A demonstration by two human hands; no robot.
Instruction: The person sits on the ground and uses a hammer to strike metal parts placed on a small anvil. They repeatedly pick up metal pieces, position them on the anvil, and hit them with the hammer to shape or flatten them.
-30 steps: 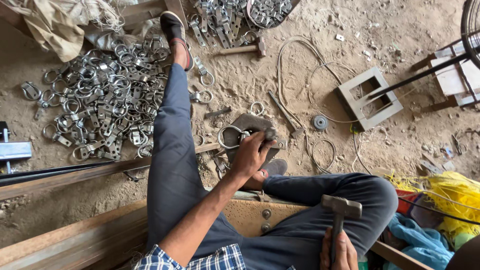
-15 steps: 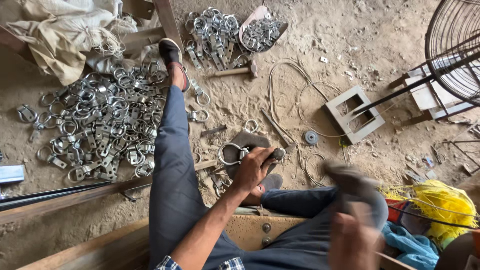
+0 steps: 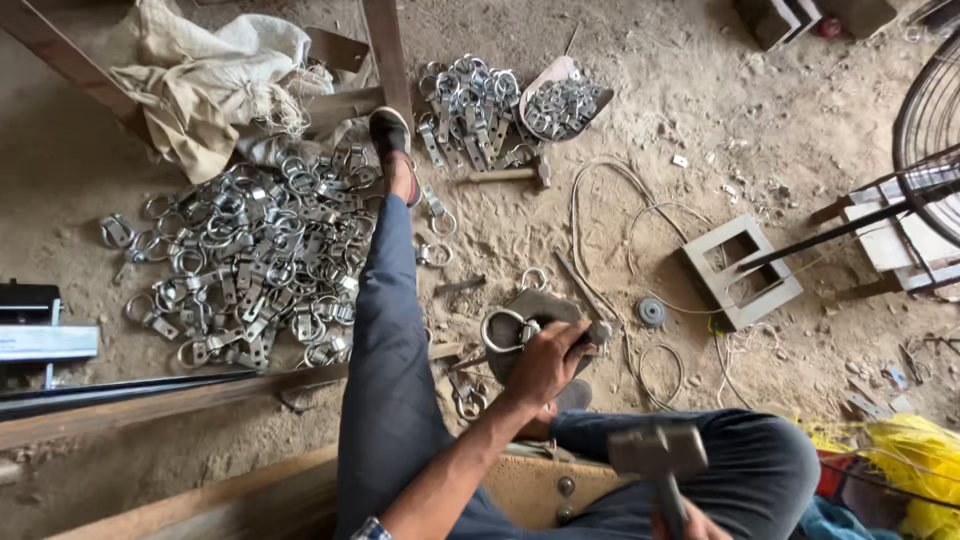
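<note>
The sandy floor (image 3: 620,90) fills the whole view, and the person sits on a wooden beam (image 3: 200,500) at about 7 o'clock, with one leg stretched up toward 12 o'clock. The biggest heap is the pile of metal rings (image 3: 250,260) at 9 o'clock, and a smaller pile of rings (image 3: 470,105) lies at 12 o'clock beside a scoop (image 3: 560,100) filled with small pieces. A cloth sack (image 3: 200,80) lies at 10 o'clock; it is plain beige and no label or print shows on it, and no package or sign is visible anywhere else. A grey square frame (image 3: 745,270) rests at 3 o'clock, and a spare hammer (image 3: 505,175) lies near the smaller pile. In the centre, the left hand (image 3: 545,360) is closed around a tool that presses a ring (image 3: 505,330) down on a small metal block (image 3: 540,310). The right hand (image 3: 695,522) at 5 o'clock is wrapped around the handle of a hammer (image 3: 658,455), whose head is lifted and blurred. To strike well, the left hand should probably hold the ring flat and steady on the block, with fingers away from the strike point, and the blow should come straight down.
</note>
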